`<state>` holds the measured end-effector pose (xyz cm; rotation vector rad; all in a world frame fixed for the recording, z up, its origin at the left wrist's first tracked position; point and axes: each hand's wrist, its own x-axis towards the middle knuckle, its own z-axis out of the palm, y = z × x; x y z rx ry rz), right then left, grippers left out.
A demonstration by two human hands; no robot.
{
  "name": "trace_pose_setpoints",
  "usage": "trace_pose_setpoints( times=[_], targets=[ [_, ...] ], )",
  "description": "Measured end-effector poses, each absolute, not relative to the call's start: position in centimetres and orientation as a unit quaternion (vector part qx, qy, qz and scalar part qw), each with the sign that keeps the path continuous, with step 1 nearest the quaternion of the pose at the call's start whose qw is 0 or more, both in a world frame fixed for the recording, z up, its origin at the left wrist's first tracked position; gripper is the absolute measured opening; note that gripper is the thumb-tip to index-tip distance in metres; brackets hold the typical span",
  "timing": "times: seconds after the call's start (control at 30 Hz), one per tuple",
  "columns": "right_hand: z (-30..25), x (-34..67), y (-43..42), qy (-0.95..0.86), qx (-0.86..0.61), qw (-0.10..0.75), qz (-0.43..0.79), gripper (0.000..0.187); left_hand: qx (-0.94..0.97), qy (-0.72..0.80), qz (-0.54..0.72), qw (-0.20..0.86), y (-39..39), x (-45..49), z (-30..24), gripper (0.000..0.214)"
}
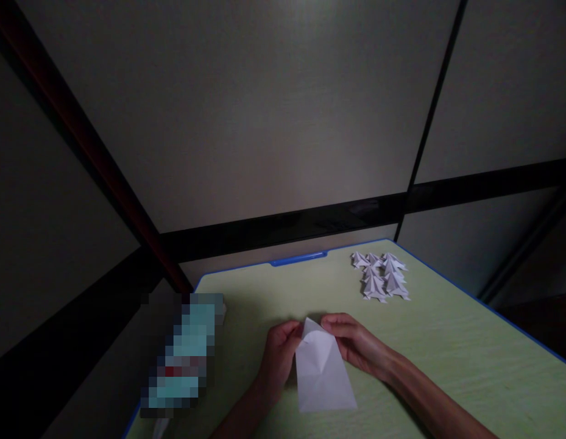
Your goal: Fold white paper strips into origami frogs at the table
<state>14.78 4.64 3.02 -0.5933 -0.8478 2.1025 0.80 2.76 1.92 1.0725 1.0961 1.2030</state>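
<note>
A creased sheet of white paper (pixel 326 384) is held in front of me, its far end folded to a point and its near end flat and straight-edged. My left hand (pixel 281 353) pinches the left side of the folded end between thumb and fingers. On the opposite side, my right hand (pixel 356 341) grips the paper's right edge near the tip, thumb on top. Some of the fingers are hidden under the paper. Several folded white paper figures (pixel 378 277) stand grouped at the far right of the table.
The pale green table (pixel 447 366) has a blue rim and a blue handle (pixel 298 259) at its far edge. A blurred-out teal object (pixel 186 347) lies along the left edge. Behind the table rise grey cabinet panels (pixel 283 122) with a dark band.
</note>
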Motion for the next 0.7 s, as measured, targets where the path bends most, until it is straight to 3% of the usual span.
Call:
trace_pose_setpoints(
  times=[0.7],
  targets=[
    [3.31,14.84,4.47,-0.395,-0.287,0.355,0.797,0.022,0.455,0.464,0.515,0.559,2.8,0.88,2.3,0.022]
  ],
)
